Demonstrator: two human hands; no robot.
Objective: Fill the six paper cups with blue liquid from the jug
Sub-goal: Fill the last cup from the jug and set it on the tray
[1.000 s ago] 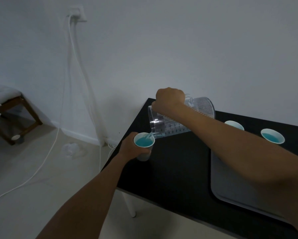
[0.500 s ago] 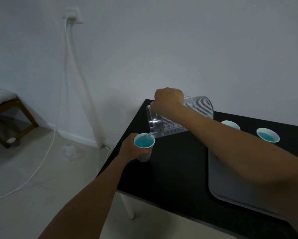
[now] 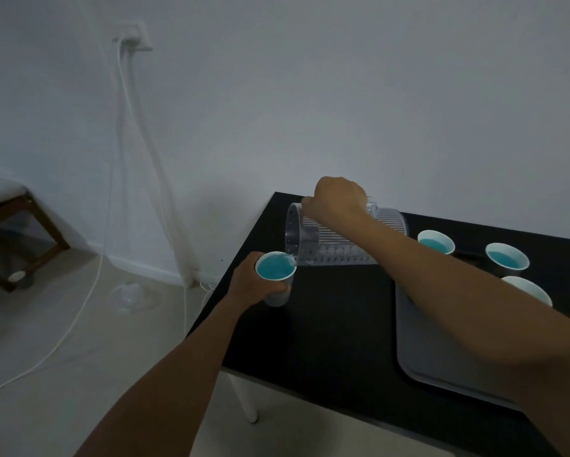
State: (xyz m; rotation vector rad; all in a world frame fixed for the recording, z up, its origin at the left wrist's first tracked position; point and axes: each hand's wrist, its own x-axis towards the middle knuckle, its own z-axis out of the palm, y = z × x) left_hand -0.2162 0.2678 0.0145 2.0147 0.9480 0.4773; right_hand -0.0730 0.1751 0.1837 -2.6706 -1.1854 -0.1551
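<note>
Black counter [image 3: 336, 341] stands against a pale wall. Left hand [image 3: 255, 285] wraps its fingers around a paper cup [image 3: 276, 275] (nearly full of blue liquid) near the counter's left edge. Right hand [image 3: 338, 201] grips the clear jug [image 3: 336, 245], tipped sideways, spout at the cup's rim.

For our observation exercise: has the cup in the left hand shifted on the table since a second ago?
No. The cup in the left hand stays beside the table's left edge, equally far from its back corner.
</note>
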